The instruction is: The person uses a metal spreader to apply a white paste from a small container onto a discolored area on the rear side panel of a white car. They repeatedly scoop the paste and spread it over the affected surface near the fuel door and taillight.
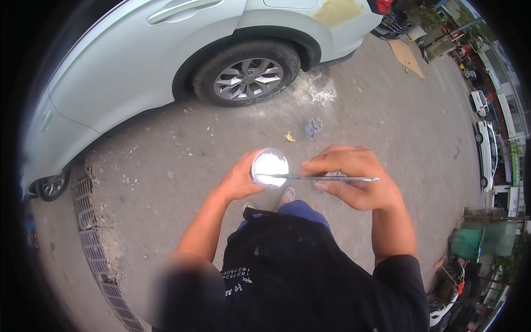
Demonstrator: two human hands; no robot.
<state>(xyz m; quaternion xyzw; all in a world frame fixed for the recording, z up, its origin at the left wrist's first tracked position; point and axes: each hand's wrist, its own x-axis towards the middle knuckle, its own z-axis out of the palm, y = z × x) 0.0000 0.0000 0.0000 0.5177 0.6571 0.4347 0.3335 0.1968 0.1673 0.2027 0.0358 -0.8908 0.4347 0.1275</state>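
My left hand [241,176] is wrapped round the side of a clear cup [270,153] in front of my body. White paint-like liquid [271,165] shows inside it. Between the fingers and thumb of my right hand [354,171] is a thin dark stirring stick [303,177]. It lies nearly level across the view, with its left end over or in the white liquid; I cannot tell how deep it goes. Something small and pale [334,174] shows behind the stick by my right fingers, too unclear to name.
A white car [133,61] stands ahead, with a yellowish filler patch [338,12] above its rear bumper. Crumpled grey plastic [313,127] and a yellow scrap [290,136] lie on the concrete. A drain grate [94,252] runs along the left. Cardboard [406,58] lies far right.
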